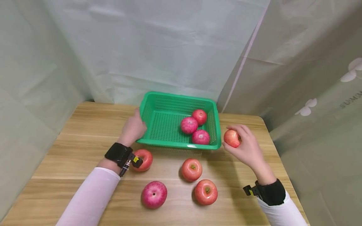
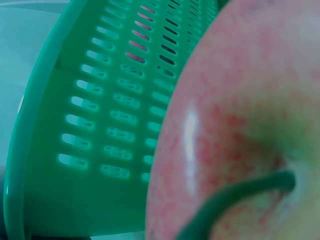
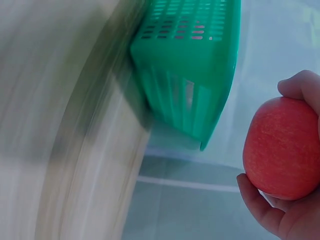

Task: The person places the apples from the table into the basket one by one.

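A green plastic basket point(image 1: 167, 142) with slotted walls stands toward the back of the table, holding three red-pink apples point(image 1: 189, 125) in its right half. My left hand point(image 1: 134, 127) grips the basket's left rim. Just right of the basket, my right hand point(image 1: 249, 146) holds a red apple point(image 1: 232, 138) between thumb and fingers. In the right wrist view that apple point(image 3: 282, 147) is raised beside the basket's end wall point(image 3: 180, 100). Under my left wrist lies another apple point(image 1: 143, 160), whose stem and speckled skin point(image 2: 200, 150) fill much of the left wrist view.
In front of the basket, two red apples point(image 1: 191, 169) point(image 1: 206, 192) and a darker pink one point(image 1: 154, 194) lie on the wooden table point(image 1: 85, 150). Pale curtains point(image 1: 158, 40) hang behind and on both sides of the table.
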Available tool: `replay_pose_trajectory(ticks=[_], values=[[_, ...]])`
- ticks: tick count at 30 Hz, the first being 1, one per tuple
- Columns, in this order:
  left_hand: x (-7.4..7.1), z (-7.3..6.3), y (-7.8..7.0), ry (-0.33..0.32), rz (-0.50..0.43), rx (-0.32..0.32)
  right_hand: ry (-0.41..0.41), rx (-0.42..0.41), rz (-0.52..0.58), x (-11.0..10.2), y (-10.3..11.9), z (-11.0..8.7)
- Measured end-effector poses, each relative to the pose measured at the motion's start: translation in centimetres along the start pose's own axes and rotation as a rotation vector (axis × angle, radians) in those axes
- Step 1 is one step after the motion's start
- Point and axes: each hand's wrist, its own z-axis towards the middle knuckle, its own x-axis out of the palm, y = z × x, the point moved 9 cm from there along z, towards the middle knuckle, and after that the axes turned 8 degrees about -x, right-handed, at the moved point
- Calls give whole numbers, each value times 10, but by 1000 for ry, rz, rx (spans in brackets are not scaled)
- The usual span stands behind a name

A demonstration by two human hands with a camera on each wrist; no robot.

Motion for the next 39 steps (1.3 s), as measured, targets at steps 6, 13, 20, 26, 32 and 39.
replay_pose_trajectory(ticks=[6,13,20,26,32,39], values=[[1,1,0,1,18,-4,33,-21,30,10,9,10],[1,2,1,-11,36,5,84,-51,56,17,19,19],[2,2,1,-8,40,1,116,-84,41,23,26,32],[3,3,2,3,27,-14,161,-89,50,31,31,46],[2,4,2,12,26,-22,202,-93,57,41,37,61],[2,1,1,11,19,-25,261,-64,113,54,38,82]])
